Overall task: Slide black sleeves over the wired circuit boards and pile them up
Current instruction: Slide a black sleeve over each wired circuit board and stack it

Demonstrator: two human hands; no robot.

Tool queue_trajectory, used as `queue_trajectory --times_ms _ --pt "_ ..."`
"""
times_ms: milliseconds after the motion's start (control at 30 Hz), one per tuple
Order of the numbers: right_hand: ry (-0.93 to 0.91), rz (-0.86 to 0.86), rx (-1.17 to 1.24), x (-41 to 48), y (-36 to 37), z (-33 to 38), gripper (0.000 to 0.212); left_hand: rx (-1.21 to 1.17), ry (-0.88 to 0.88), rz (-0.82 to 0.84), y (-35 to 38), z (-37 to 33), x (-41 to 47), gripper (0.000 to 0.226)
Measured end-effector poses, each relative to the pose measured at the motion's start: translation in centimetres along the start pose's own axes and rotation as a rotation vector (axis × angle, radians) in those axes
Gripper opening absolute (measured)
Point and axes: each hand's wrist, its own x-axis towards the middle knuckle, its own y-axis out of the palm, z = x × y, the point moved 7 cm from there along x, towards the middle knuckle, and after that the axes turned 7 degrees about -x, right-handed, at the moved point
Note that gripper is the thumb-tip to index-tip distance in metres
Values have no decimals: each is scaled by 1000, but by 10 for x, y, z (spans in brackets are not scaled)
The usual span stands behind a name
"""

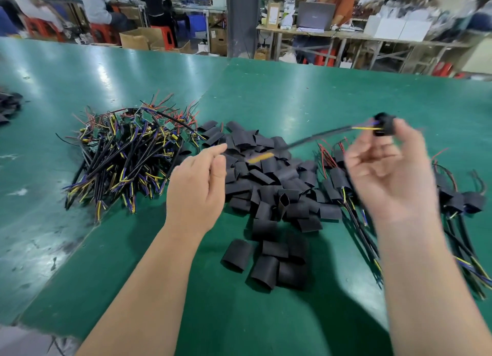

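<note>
Tabletop runs broad and green to its far edge. Unsleeved wired boards lie heaped at left. The left hand hovers loose-fingered, holding nothing, beside the loose sleeves. The right hand, palm up, pinches a blurred sleeved board aloft, its cable slanting down-left. The finished pile lies far right.

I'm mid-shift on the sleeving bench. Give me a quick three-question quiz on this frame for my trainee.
1. Multiple choice: what does the right hand hold at its fingertips? A) a bare board B) a sleeved board trailing its cable C) scissors
2. True or false: the loose black sleeves lie between the unsleeved wired boards and the finished pile.
3. Fill in: the left hand holds ____.
Key: 1 B; 2 true; 3 nothing.
</note>
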Motion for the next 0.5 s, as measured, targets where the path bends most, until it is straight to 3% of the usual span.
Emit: queue_trajectory --times_ms 67,167,233,333,400,500 --pt "-49 -37 -98 7 -5 30 11 94 -71 -12 0 8 1 42" --pt "-130 -142 -474 15 -11 62 9 261 -163 -25 1 20 1 35" --pt "-285 -218 -888 16 -10 80 4 382 -242 1 2 30 -1 26" --pt "-431 -334 -1599 20 -13 80 25 533 -381 48 1 44 -8 30" --pt "-459 -399 -1878 22 -20 68 28 568 -455 45 -3 50 -11 34" --pt "-370 -414 -2081 25 -35 41 30 609 -569 100 -4 60 -16 37"
